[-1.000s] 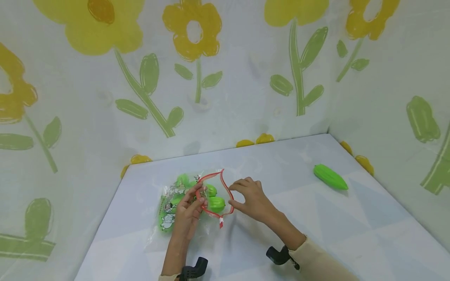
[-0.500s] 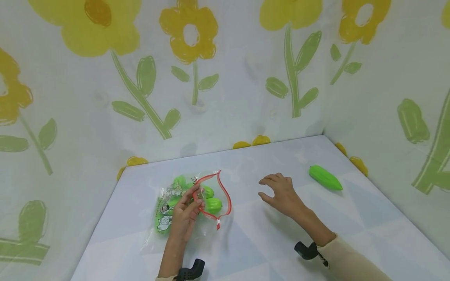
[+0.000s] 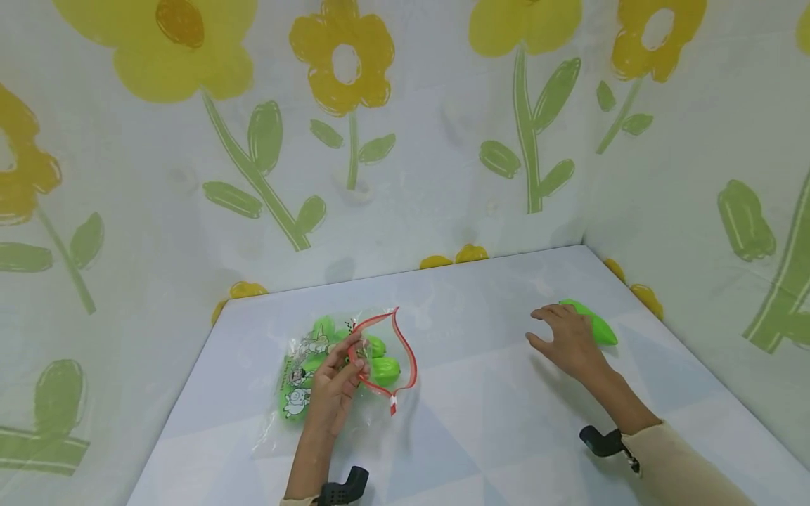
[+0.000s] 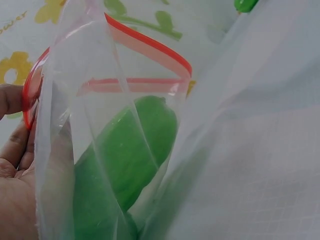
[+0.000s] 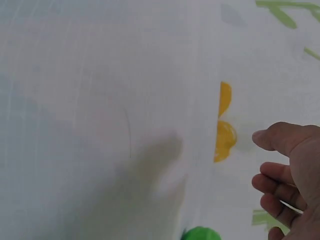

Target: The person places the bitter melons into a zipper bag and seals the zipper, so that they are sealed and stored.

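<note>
My left hand (image 3: 335, 385) pinches the red-edged rim of a clear zip bag (image 3: 304, 383) between thumb and fingers. The bag's mouth gapes toward the right, its red slider dangling at the near end. Inside lie several green toy vegetables (image 3: 384, 370), seen through the printed plastic; one fills much of the left wrist view. My right hand (image 3: 569, 341) hovers over the right part of the table, thumb and fingers spread apart with nothing between them. Partly behind it lies a single green ridged vegetable (image 3: 598, 327), its tip also showing low in the right wrist view.
The table (image 3: 468, 422) has a pale covering with faint blue triangles. Behind it and to the right hang white cloth walls (image 3: 430, 176) printed with yellow flowers. Each wrist carries a black camera mount (image 3: 344, 486).
My right hand has let go of the bag's rim and moved right, now overlapping the lone green vegetable in the head view. The left hand keeps its grip on the bag.
</note>
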A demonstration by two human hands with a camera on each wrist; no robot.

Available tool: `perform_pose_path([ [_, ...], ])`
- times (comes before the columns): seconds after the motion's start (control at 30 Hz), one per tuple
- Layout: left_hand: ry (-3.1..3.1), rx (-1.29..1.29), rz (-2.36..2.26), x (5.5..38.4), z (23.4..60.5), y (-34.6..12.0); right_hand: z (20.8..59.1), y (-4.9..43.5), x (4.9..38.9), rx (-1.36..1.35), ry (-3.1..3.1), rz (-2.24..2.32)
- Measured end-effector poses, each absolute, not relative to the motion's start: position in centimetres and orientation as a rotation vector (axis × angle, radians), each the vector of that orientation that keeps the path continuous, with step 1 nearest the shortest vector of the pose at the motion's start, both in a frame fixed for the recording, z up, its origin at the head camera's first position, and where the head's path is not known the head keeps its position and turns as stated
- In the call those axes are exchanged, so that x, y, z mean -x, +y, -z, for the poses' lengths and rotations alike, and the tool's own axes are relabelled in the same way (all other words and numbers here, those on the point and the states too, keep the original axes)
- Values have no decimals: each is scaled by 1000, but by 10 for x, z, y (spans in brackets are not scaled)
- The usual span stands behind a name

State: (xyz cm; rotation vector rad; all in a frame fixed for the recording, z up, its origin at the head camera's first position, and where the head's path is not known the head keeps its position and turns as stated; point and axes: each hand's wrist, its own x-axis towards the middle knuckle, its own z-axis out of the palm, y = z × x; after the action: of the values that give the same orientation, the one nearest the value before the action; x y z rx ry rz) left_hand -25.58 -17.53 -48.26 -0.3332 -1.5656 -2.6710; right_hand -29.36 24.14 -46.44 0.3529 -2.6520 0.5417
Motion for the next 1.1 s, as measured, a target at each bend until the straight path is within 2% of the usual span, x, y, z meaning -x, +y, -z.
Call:
perform_pose_path([
  [0.63, -1576, 331, 2671, 256, 482, -174, 469, 313, 288, -83, -2683, -437],
  [1.1, -1568, 323, 2688, 256, 484, -174, 477, 337, 287, -9, -2769, -419],
])
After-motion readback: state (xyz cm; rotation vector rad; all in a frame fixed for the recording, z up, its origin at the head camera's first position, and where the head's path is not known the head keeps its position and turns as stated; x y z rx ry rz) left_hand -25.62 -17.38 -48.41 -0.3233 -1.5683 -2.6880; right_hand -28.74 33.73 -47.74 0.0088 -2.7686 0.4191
